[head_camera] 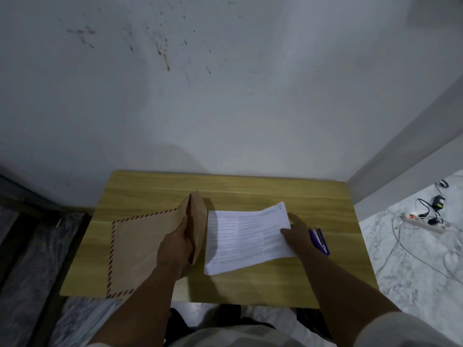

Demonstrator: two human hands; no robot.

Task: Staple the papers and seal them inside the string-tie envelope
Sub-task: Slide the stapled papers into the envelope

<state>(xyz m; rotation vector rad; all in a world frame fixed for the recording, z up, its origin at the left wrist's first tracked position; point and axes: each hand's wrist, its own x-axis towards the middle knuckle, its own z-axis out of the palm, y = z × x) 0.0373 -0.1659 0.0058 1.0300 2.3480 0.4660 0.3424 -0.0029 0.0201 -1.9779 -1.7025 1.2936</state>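
Note:
A brown envelope (140, 249) with a red-and-dark striped border lies on the left half of the wooden table (250, 191). My left hand (176, 242) grips its right edge and lifts the mouth open, the flap (196, 209) standing up. White printed papers (245, 236) lie just right of the mouth, their right side raised. My right hand (297, 234) pinches the papers' right edge, thumb on top. A purple stapler (320, 242) lies on the table just beyond my right hand.
The table stands against a stained grey wall. A power strip (423, 221) with plugs and cables lies on the marbled floor at the right. Dark boards and plastic sheeting sit on the floor at the left.

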